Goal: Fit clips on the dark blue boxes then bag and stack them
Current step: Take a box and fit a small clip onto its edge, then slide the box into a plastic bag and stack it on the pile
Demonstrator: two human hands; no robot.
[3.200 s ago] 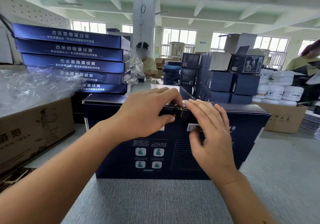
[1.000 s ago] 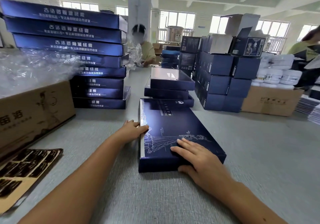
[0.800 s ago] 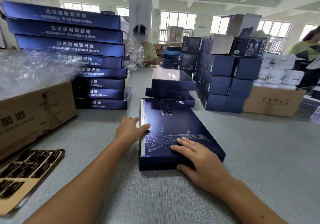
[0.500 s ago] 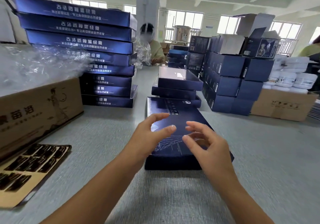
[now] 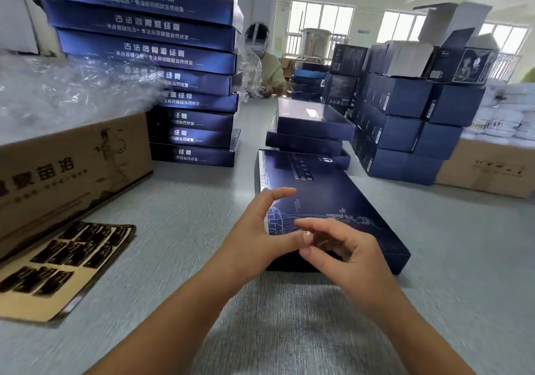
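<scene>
A: hands?
B: left hand [image 5: 254,229] and right hand [image 5: 344,256] both over the near end of the flat dark blue box [image 5: 327,201]. Fingers loosely spread, nothing held. Left thumb tip meets the right fingers; contact with the box can't be judged.
A: box?
B: flat on the grey table [image 5: 179,201], far end against a short box pile [image 5: 311,131].
A: room?
B: bare table right of the box. Left of it: tall box stack [image 5: 173,64], carton [image 5: 72,163], clip sheet [image 5: 60,261].

My one head-worn view looks forward and down, close over the grey table [image 5: 179,229], toward far windows [image 5: 321,24].
</scene>
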